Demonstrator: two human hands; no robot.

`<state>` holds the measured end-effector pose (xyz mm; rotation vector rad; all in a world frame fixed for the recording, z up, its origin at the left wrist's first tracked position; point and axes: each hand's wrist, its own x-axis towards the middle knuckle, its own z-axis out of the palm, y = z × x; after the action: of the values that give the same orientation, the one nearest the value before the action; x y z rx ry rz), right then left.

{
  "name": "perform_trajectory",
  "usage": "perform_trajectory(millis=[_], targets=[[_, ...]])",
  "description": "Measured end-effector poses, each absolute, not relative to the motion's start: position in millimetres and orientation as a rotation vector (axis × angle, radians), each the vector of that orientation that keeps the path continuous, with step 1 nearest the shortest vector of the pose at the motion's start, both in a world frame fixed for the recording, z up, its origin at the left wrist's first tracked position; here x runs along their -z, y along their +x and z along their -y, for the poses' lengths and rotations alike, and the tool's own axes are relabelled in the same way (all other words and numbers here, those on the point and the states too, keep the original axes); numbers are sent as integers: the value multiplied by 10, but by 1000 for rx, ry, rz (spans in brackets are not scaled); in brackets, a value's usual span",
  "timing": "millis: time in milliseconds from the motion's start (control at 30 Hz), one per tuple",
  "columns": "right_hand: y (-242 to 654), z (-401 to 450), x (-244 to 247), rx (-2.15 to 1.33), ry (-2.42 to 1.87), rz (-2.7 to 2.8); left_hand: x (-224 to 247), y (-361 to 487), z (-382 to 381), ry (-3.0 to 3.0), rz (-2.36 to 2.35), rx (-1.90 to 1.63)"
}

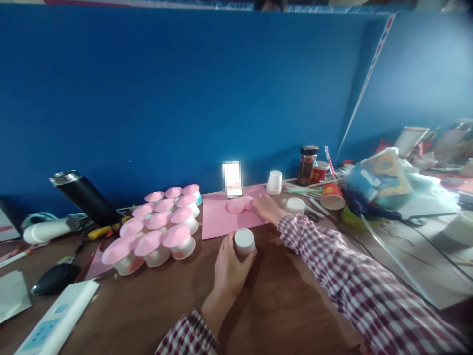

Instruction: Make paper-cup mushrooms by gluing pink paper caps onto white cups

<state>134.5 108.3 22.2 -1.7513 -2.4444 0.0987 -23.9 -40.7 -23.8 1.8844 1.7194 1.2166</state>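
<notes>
My left hand [229, 268] is wrapped round a small white paper cup [244, 238], held upside down with its base facing up, just above or on the brown table. Farther forward, my right hand [266, 209] pinches the edge of a pink paper cone [236, 206], which rests over a flat pink sheet [216, 228]. Its fingertips are partly hidden. Left of the sheet stand several upturned cups [156, 256] in rows, each topped with a pink paper cone [177, 235]. Another upturned white cup [274, 183] stands behind my right hand.
A phone [232, 180] with a bright, blurred screen leans on the blue partition [185, 98]. At left are a black tumbler [88, 199], a mouse [55, 279] and a power strip [55, 315]. At right sit a brown jar [307, 166], red cups [332, 196] and plastic bags [417, 192].
</notes>
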Motion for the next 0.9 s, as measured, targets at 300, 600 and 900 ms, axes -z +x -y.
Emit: perform_trajectory(millis=[300, 600, 900], targets=[[1391, -995, -178, -140, -1880, 2249, 194, -233, 415, 1859, -1746, -1143], [1468, -542, -270, -373, -1606, 2069, 201, -234, 414, 1894, -1705, -1202], [1348, -84, -142, -692, -1123, 1922, 201, -226, 420, 1861, -1691, -1141]])
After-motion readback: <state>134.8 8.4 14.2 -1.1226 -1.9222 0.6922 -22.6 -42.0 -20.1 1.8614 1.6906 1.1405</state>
